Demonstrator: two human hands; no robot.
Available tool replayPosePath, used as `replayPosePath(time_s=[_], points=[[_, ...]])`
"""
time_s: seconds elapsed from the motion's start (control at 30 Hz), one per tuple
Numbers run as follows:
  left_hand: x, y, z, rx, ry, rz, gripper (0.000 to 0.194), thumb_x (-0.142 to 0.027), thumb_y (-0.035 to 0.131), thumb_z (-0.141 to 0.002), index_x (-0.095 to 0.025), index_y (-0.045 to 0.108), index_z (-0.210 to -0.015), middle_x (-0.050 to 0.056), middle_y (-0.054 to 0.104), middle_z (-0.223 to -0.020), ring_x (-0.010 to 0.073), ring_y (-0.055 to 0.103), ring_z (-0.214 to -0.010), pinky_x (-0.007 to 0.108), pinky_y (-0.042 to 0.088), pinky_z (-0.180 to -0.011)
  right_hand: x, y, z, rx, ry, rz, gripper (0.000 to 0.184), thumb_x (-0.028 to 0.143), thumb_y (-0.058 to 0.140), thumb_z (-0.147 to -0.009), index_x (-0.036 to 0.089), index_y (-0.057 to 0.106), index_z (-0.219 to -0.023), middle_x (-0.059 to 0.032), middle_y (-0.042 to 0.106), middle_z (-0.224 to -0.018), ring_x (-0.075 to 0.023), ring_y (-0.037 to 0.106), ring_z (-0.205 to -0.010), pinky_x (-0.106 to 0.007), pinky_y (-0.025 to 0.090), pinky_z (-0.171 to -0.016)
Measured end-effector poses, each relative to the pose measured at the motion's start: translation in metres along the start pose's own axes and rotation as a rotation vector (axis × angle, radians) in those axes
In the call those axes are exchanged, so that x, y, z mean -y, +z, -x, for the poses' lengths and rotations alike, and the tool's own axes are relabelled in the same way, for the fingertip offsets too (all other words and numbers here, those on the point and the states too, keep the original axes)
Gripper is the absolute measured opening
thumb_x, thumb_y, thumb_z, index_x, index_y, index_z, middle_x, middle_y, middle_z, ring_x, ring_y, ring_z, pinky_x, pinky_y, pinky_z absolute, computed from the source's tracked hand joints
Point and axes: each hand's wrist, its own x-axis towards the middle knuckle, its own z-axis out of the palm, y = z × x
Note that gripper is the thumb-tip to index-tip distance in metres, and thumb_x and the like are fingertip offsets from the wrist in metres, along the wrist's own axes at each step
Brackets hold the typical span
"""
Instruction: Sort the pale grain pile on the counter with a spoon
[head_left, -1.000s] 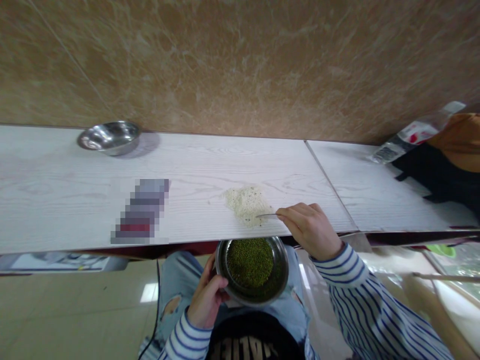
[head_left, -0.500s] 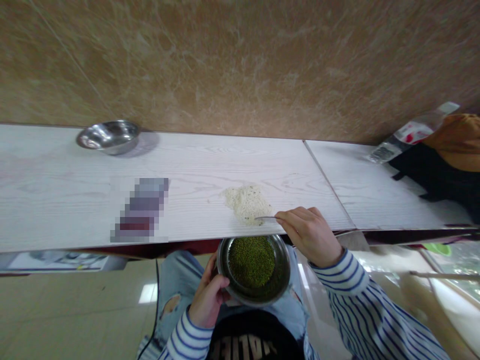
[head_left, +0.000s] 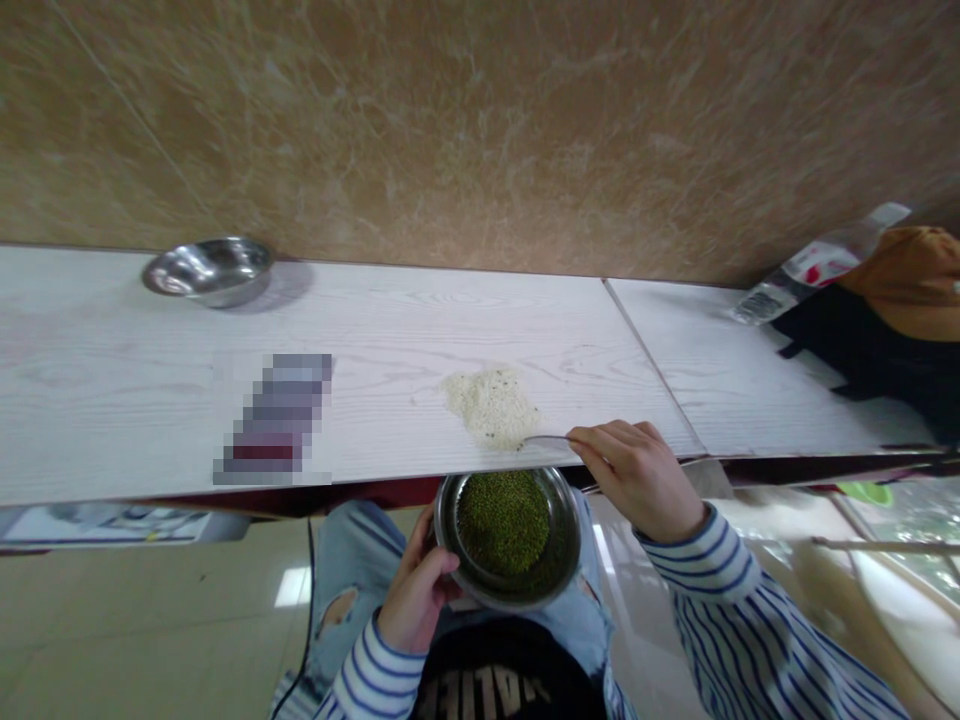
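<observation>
My left hand grips the rim of a steel bowl filled with green beans, held in my lap just under the table's front edge. My right hand pinches a thin metal tool, perhaps tweezers. Its tip touches the near right edge of a small pile of white rice with a few dark specks, lying on the white wood-grain table.
An empty steel bowl stands at the table's back left by the brown marble wall. A blurred-out flat object lies left of the rice. At the far right are a plastic bag and dark and orange cloth.
My right hand has drifted slightly right and toward the table's edge, the tool tip sliding to the pile's near right edge. The left hand and bowl have barely moved.
</observation>
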Motion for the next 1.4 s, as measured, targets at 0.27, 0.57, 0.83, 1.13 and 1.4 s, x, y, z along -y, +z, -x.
replayPosePath(time_s=[0.27,0.57,0.83,1.13,1.4], points=[[0.001,0.001,0.000,0.025,-0.006,-0.008,0.072,-0.012,0.056,-0.055,-0.026,0.045,-0.125,0.006,0.057,-0.108,0.0179,0.052,-0.070,0.029,0.046,-0.047,0.004,-0.002,0.000,0.000,0.008,-0.026,0.020,0.028,0.041,-0.092,0.023,0.061,-0.095,0.0004,0.068,-0.083,-0.0143,0.059,-0.080,-0.031,0.034,-0.071],[0.001,0.003,0.001,0.022,0.012,-0.021,0.069,-0.012,0.054,-0.057,-0.025,0.044,-0.124,0.005,0.055,-0.107,0.0177,0.050,-0.072,0.031,0.048,-0.048,0.008,-0.002,0.005,0.059,-0.050,-0.043,0.019,0.028,0.043,-0.091,0.024,0.061,-0.097,0.0000,0.068,-0.088,-0.0150,0.059,-0.083,-0.031,0.033,-0.072],[0.000,0.003,0.002,-0.001,0.001,-0.029,0.070,-0.011,0.054,-0.056,-0.024,0.044,-0.124,0.005,0.057,-0.104,0.0163,0.051,-0.067,0.030,0.047,-0.048,0.007,0.009,-0.020,0.003,-0.050,-0.026,0.020,0.028,0.043,-0.091,0.023,0.062,-0.096,-0.0008,0.069,-0.085,-0.0149,0.059,-0.081,-0.030,0.032,-0.071],[0.001,0.002,0.001,-0.009,-0.004,-0.005,0.071,-0.012,0.056,-0.055,-0.026,0.048,-0.124,0.005,0.059,-0.107,0.0184,0.053,-0.075,0.026,0.043,-0.047,-0.004,0.009,-0.012,-0.069,0.020,-0.002,0.023,0.030,0.040,-0.092,0.023,0.061,-0.098,-0.0015,0.069,-0.087,-0.0156,0.060,-0.083,-0.030,0.033,-0.071],[0.001,0.002,0.000,-0.014,-0.008,-0.005,0.070,-0.011,0.056,-0.055,-0.026,0.048,-0.123,0.004,0.060,-0.100,0.0170,0.053,-0.070,0.026,0.043,-0.047,0.005,0.004,-0.008,-0.025,-0.006,-0.042,0.023,0.028,0.041,-0.091,0.024,0.062,-0.096,-0.0013,0.069,-0.085,-0.0147,0.060,-0.080,-0.031,0.035,-0.071]])
